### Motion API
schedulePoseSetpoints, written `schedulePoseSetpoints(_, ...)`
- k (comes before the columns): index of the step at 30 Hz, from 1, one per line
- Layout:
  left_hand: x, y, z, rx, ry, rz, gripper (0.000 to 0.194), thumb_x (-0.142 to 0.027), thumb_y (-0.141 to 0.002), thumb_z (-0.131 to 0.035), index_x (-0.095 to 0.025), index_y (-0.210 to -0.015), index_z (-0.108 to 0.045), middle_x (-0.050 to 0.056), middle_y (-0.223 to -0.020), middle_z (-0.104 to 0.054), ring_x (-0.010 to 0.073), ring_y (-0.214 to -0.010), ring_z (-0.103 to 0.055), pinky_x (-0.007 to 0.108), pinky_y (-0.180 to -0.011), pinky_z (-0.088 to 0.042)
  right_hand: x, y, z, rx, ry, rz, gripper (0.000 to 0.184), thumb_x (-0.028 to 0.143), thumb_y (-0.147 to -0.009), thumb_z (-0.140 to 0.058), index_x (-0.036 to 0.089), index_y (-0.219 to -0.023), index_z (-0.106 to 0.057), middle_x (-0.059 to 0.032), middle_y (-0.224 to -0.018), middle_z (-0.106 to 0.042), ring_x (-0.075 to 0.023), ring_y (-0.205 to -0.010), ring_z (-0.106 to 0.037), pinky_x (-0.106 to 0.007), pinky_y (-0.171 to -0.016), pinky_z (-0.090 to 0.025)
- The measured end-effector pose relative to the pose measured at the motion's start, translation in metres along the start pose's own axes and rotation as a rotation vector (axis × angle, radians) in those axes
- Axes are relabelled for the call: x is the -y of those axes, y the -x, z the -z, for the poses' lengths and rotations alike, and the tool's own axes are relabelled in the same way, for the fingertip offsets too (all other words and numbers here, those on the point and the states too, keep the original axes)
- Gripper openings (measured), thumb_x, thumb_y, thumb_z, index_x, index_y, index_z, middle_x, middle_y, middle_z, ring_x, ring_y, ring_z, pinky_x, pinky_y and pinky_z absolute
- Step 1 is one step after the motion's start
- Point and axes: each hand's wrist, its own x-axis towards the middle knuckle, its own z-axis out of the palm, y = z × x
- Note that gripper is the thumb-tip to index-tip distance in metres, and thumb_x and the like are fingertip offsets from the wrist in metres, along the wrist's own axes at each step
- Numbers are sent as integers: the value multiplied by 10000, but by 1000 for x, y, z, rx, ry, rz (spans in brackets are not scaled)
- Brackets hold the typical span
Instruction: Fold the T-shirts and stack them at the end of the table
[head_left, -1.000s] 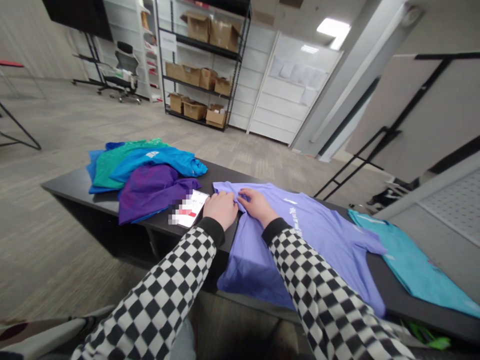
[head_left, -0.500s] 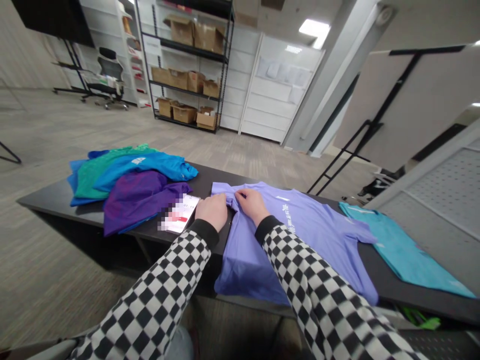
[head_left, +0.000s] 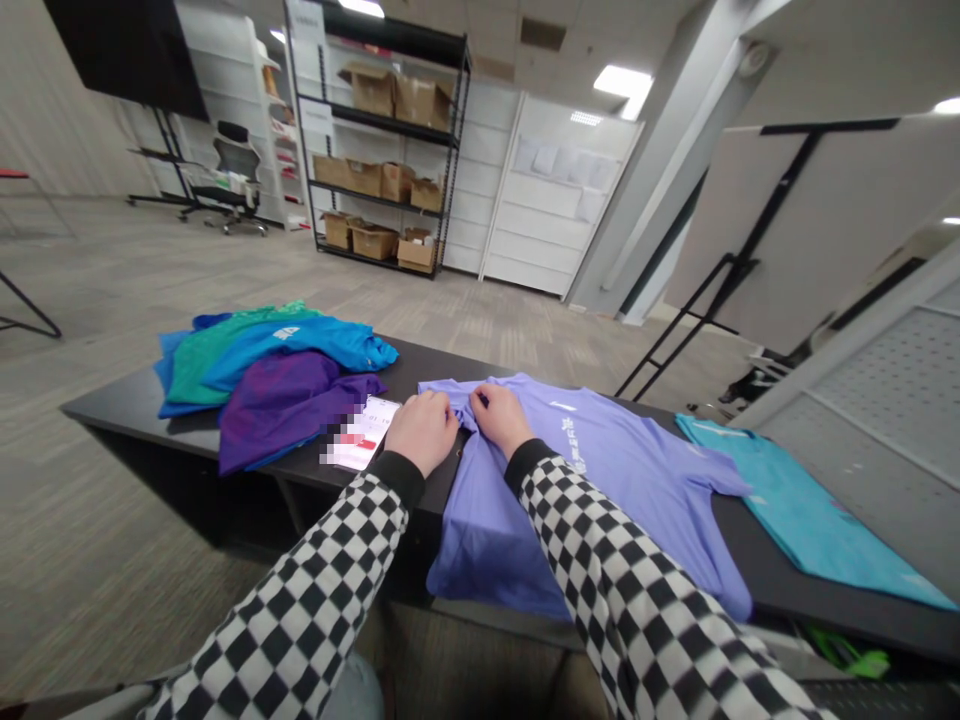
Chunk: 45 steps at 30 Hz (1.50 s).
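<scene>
A lavender T-shirt [head_left: 637, 490] with white print lies spread on the dark table, its lower part hanging over the near edge. My left hand [head_left: 424, 432] is closed on the cloth by the sleeve at its left side. Close beside it, my right hand [head_left: 499, 415] pinches the same shirt near the shoulder. The cloth between the hands is bunched, and the fingertips are partly hidden. Just left of my left hand lies a phone [head_left: 367, 432] with a lit screen, partly pixelated.
A heap of blue and green shirts [head_left: 217, 355] with a purple shirt [head_left: 281, 400] lies at the table's left. A folded teal shirt [head_left: 817, 515] is at the right, by a perforated grey panel [head_left: 892, 400]. Beyond stand a shelf of cardboard boxes [head_left: 375, 240] and an office chair [head_left: 236, 180].
My view has shifted slightly. Both hands stay at the lavender shirt's left sleeve and shoulder, with small finger movements; the shirt lies nearly as before.
</scene>
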Motion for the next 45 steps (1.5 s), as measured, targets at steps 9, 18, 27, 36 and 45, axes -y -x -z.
schedulePoseSetpoints(9,1,-1,-5,63,-61,-44,324,-260,-1137,-483,-229,-1180,-802,131,-1234,-795,322,-1183,-736,448,-1039,-568,-3,0,-3,-17,5,-4,232,255,-1098,-597,226,-949,-773,-88,-1032,-824,-243,-1003,-724,-319,-930,-493)
schedulePoseSetpoints(18,18,26,29,-28,-72,3,221,-250,-1069,-558,-226,-1033,-774,137,-1117,-760,335,-1096,-713,465,-970,-552,-1,1,-4,-53,-25,0,244,291,-1143,-557,221,-1012,-751,-92,-1068,-815,-235,-1032,-717,-318,-967,-484)
schedulePoseSetpoints(27,7,25,20,48,-66,-134,302,-348,-1082,-625,-226,-1319,-768,138,-1333,-770,367,-1270,-672,497,-1042,-540,1,1,-2,4,-1,11,232,236,-1086,-591,221,-999,-806,-77,-1083,-847,-228,-1040,-739,-302,-964,-502)
schedulePoseSetpoints(36,12,25,23,79,-92,-170,366,-530,-1096,-677,-228,-921,-788,118,-1030,-804,357,-1126,-718,475,-984,-516,-1,0,-4,31,27,-38,244,216,-1029,-620,226,-1121,-846,-94,-1172,-859,-265,-1138,-773,-346,-1053,-547)
schedulePoseSetpoints(45,29,-24,24,153,-85,-127,379,-296,-1110,-531,-233,-1369,-801,122,-1380,-807,302,-1302,-740,405,-1092,-536,-1,1,-2,94,17,-29,335,164,-958,-640,217,-1204,-862,-86,-1300,-851,-274,-1264,-764,-352,-1163,-534)
